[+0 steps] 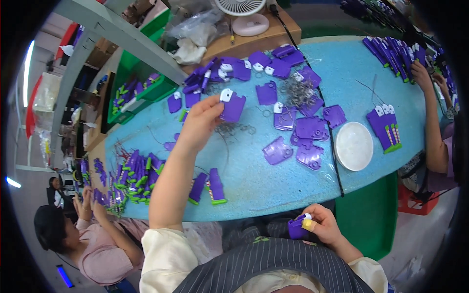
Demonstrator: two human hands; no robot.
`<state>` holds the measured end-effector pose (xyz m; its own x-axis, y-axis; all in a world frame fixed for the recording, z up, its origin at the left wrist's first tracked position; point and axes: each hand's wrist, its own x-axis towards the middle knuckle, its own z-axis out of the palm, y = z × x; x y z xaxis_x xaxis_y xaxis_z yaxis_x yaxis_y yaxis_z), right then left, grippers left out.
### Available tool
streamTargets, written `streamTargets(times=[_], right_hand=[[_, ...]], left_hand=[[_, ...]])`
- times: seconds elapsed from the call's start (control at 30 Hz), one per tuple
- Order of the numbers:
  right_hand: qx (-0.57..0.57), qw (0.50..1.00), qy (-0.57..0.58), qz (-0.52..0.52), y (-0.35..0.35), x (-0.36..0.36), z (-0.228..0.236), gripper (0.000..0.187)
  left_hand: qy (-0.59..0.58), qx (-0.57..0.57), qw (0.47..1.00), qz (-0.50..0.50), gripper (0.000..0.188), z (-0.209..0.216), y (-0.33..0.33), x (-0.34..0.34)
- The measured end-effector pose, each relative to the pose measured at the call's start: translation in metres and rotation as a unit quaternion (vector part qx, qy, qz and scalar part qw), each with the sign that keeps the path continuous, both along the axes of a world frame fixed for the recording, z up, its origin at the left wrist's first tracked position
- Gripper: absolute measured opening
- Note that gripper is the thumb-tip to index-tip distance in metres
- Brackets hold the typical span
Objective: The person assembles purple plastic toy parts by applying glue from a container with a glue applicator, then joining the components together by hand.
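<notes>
Pinches a white-cornered purple plate (234, 108) by its left side in the left hand (201, 122), with the forearm stretched well out over the blue counter (254, 183). Cannot tell from this one view of any contact between plate and counter. Grips a small purple casing (295, 229) with a white end in the right hand (325, 227), low over the lap and just off the near counter edge, with something yellow at the thumb.

Holds the two pieces well apart: plate forward and to the left of the casing, across that near edge. Points the plate's long axis roughly away from the body, slightly tilted, white corner at the far left. Cannot make out the casing's long axis behind the fingers. Has the left hand nearer to the loose purple plates (311, 128), just to its right; the right hand, nearer to the body.

Farther out: metal rings (299, 90) heaped among those plates; two green-ended pieces (216, 188) right of the left forearm, and a green-ended heap (139, 176) left of it. To the far right, a round white dish (354, 146), then three joined-looking pieces (382, 124) side by side. At the margins, a green bin (159, 100), a white fan (242, 6) and a co-worker's hand (420, 73).
</notes>
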<state>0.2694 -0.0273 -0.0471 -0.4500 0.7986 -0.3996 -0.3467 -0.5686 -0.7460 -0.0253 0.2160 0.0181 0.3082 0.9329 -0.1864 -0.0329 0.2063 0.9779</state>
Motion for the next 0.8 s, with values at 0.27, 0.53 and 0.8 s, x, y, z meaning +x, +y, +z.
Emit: streamTargets(times=[0.27, 0.53, 0.8], right_hand=[[-0.039, 0.991, 0.082, 0.101, 0.003, -0.011, -0.015, 0.024], [-0.188, 0.973, 0.132, 0.025, -0.001, -0.002, -0.053, 0.038], [-0.126, 0.989, -0.057, -0.046, -0.003, 0.017, -0.066, 0.038]], left_hand=[[-0.119, -0.06, 0.991, -0.025, 0.035, 0.008, -0.044, 0.001], [-0.136, -0.089, 0.986, -0.025, 0.037, -0.006, -0.071, 0.014], [0.356, 0.243, 0.898, 0.088, 0.041, -0.023, -0.118, 0.006]])
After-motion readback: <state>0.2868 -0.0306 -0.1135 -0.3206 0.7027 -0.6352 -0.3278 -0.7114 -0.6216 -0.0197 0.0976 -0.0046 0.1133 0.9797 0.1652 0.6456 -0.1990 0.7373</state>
